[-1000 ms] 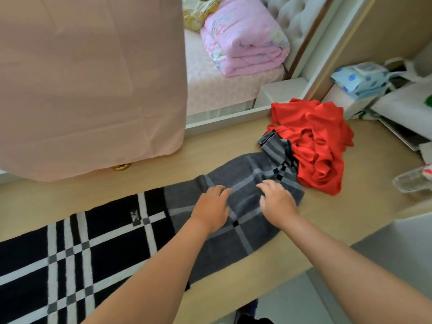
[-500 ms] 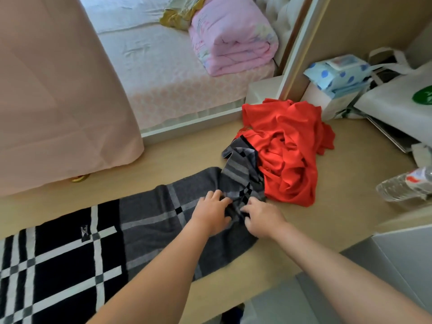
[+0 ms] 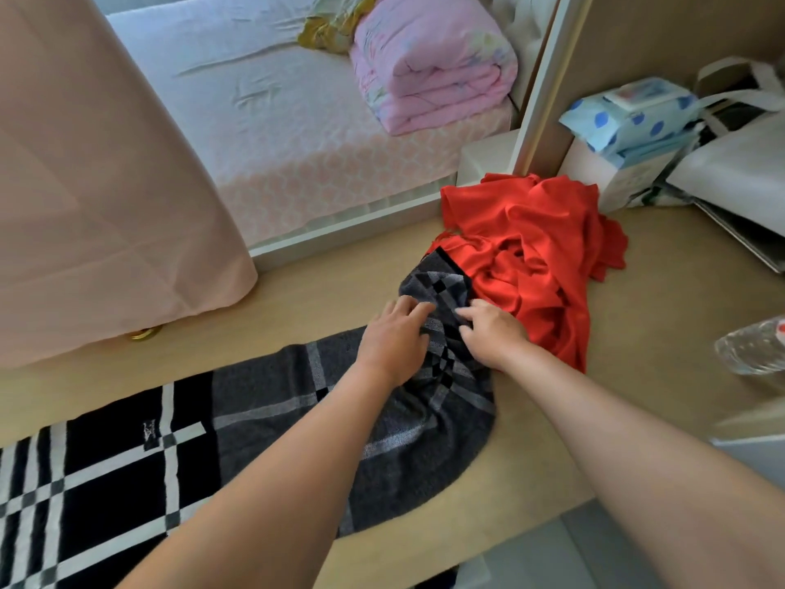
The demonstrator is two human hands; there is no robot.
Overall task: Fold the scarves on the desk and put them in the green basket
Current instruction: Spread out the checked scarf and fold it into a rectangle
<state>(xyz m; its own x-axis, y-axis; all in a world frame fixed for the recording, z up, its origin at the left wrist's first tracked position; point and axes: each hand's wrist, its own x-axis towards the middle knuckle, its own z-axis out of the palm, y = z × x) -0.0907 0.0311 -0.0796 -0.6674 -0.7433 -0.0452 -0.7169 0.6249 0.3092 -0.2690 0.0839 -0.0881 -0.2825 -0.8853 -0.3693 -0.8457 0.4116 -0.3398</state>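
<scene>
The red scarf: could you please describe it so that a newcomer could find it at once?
On the light wooden desk, just beyond the right hand, lies a crumpled bright red fabric scarf. It alone is plain and heaped; the grey-and-black checked scarf touching it lies stretched out.

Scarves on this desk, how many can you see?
2. The checked grey-and-black scarf lies along the front of the desk, left hand and right hand on its right end. The red scarf lies crumpled just beyond that end, touching it. Another could be hidden beneath.
</scene>
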